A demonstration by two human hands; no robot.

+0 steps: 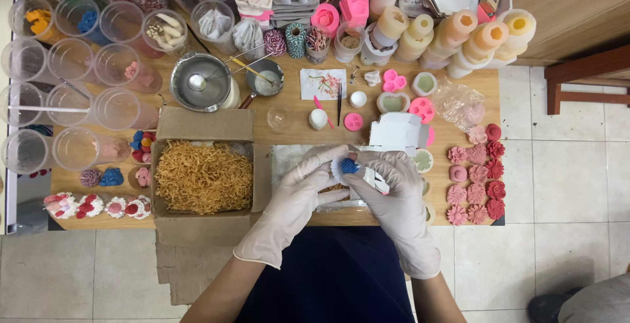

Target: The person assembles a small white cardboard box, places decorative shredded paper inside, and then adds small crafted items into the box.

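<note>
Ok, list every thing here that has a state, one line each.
Left hand: gloved, holding the blue piece.
Right hand: gloved, fingers on the blue piece.
Blue piece: held between both hands, over the table.
Cardboard box: open, full of tan shredded filler.
White box: open, flaps up.
Metal pot: uncovered, spoon inside.
Cups: lying on their sides, mostly empty.

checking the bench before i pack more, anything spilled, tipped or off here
Nothing looks spilled. The shredded paper stays inside its cardboard box. Both gloved hands, left hand and right hand, hold a small blue flower piece.
</note>
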